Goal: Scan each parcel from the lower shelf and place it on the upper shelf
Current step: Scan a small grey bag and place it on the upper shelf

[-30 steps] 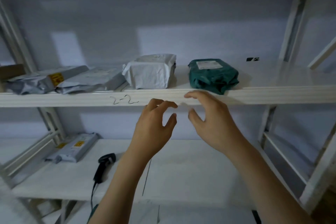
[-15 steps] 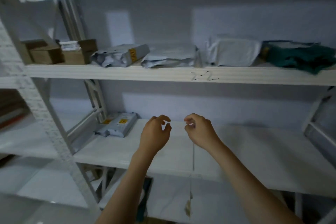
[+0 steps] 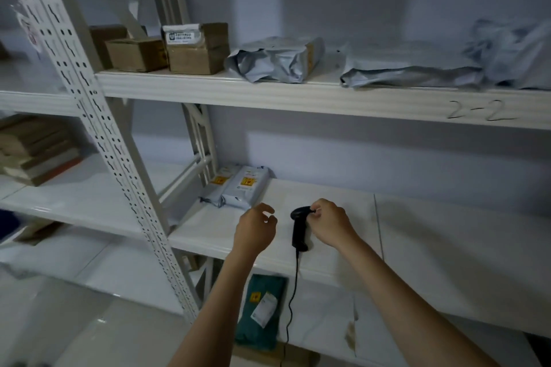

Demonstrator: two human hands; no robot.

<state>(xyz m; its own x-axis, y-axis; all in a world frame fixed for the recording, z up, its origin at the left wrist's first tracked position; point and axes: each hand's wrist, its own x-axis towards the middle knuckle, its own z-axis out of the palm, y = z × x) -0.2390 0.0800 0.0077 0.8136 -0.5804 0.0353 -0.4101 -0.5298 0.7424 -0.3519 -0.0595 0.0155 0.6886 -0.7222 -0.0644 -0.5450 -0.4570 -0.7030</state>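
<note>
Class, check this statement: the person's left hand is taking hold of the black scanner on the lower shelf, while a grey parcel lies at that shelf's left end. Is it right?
Wrong hand. The head view shows the right hand pinching the black scanner on the lower shelf; the left hand holds nothing. The grey parcel does lie at the left end.

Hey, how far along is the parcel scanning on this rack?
Mostly done, it seems: several parcels already sit on the upper shelf. In hand: the right hand pinches the scanner head; the left hand holds nothing. Left: two grey parcels on the lower shelf.
</note>
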